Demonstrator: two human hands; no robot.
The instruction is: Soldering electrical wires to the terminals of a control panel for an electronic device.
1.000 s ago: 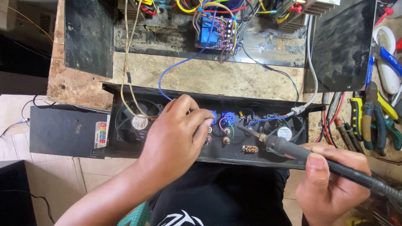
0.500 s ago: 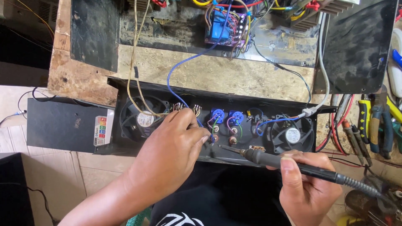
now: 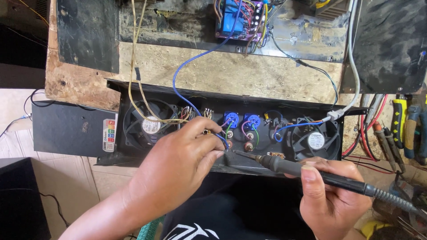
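A black metal panel with two cooling fans, blue potentiometers and coloured wires stands on edge in front of me. My left hand pinches a thin wire end against the panel near a small terminal, just left of the blue parts. My right hand grips a black soldering iron. Its tip points left and sits right beside my left fingertips.
A worn wooden board lies behind the panel, carrying a circuit board with a blue relay. Black metal covers rest at both sides. Pliers and screwdrivers lie at the right. A black box sits left.
The soldering iron has swung left, bringing its tip from near the right fan to my left fingertips. My left hand stays on the wire. The view has shifted slightly.
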